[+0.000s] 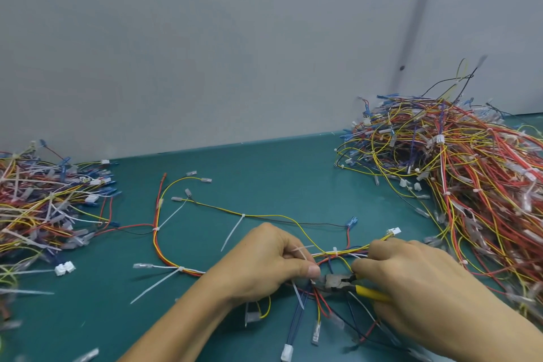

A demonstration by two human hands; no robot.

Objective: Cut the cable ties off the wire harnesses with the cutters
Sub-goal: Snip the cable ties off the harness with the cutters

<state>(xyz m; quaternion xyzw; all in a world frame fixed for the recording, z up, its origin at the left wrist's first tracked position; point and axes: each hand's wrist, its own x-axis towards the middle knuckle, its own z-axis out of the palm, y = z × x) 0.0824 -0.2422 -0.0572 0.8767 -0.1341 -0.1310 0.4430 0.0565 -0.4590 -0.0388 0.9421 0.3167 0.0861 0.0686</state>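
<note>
A wire harness (164, 256) of red, yellow and black wires lies spread across the green table, bound by several white cable ties (233, 229). My left hand (264, 261) pinches the harness and a white tie tail near its thumb. My right hand (417, 282) grips the yellow-handled cutters (338, 281), whose grey jaws point left at the wires just beside my left thumb. Whether the jaws are around a tie is hidden by my fingers.
A large heap of harnesses (470, 173) fills the right side against the grey wall (235, 38). Another heap (44, 209) lies at the left edge. A white connector (64, 269) and loose terminals sit on the green table (264, 179).
</note>
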